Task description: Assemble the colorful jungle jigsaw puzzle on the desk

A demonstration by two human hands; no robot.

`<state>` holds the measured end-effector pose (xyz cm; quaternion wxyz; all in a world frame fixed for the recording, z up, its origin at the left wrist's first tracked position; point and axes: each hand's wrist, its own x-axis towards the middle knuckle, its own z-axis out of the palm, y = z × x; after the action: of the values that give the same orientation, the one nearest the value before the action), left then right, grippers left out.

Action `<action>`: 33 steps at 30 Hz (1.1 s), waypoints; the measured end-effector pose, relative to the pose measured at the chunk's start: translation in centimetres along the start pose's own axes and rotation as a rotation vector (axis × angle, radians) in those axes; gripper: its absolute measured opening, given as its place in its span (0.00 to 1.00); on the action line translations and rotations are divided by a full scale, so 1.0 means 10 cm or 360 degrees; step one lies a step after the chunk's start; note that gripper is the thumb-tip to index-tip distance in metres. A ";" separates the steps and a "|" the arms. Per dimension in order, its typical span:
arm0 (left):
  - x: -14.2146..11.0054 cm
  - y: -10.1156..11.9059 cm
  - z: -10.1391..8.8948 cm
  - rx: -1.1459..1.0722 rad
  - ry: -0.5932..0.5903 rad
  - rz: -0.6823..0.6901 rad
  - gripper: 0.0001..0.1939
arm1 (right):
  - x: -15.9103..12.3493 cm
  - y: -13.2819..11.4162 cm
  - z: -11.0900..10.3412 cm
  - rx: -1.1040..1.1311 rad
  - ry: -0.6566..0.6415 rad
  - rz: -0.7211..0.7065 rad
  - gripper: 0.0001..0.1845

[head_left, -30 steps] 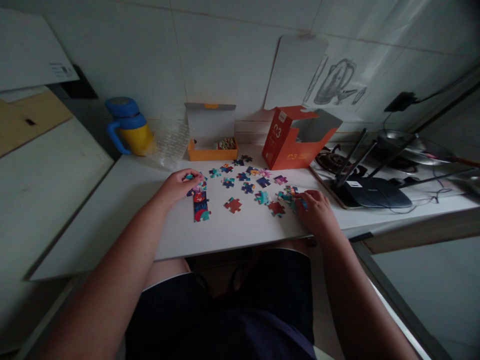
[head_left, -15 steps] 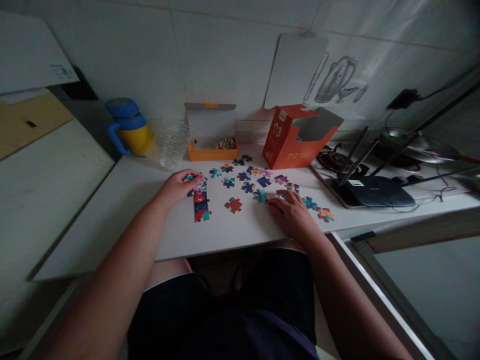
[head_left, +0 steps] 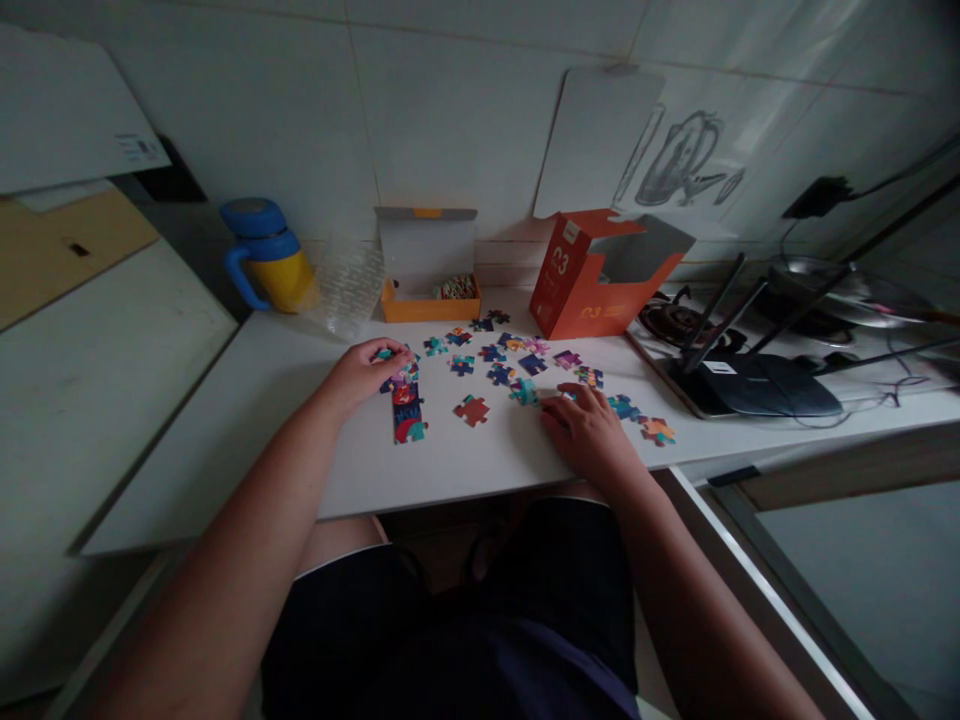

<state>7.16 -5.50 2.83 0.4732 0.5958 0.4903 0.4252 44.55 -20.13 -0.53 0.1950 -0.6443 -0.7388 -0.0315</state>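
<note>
My left hand [head_left: 365, 370] is closed, fingertips pinched on a teal jigsaw puzzle piece [head_left: 385, 354] at the far end of a joined strip of puzzle pieces [head_left: 406, 409]. The fingers partly cover that end of the strip. On the tabletop rests my right hand [head_left: 583, 425], its fingers loosely bent and apart. A piece shows partly under its fingertips, and a teal puzzle piece [head_left: 524, 391] lies just to its left. Between the hands is a reddish-brown puzzle piece [head_left: 472, 409]. Several loose pieces are spread beyond, and an orange one [head_left: 658, 431] lies at the right.
An open yellow box [head_left: 431, 309] and an orange carton [head_left: 592, 280] stand against the wall. Bubble wrap [head_left: 349, 290] and a blue-and-yellow jug [head_left: 274, 265] are at the back left. To the right are a black router [head_left: 765, 385] with antennas and a gas stove [head_left: 679, 315].
The view has shifted slightly, so everything appears a little farther right. Both hands stay at the same places on the table, and the pieces lie as before.
</note>
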 end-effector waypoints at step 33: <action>-0.03 -0.08 0.13 -0.0379 -0.0183 -0.0369 0.43 | 1.28 -1.46 0.46 0.0923 0.0056 -0.0761 0.08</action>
<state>8.24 -5.98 1.79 0.6136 0.4983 0.4739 0.3881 28.13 -9.19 2.42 0.3691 -0.3709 -0.8432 0.1235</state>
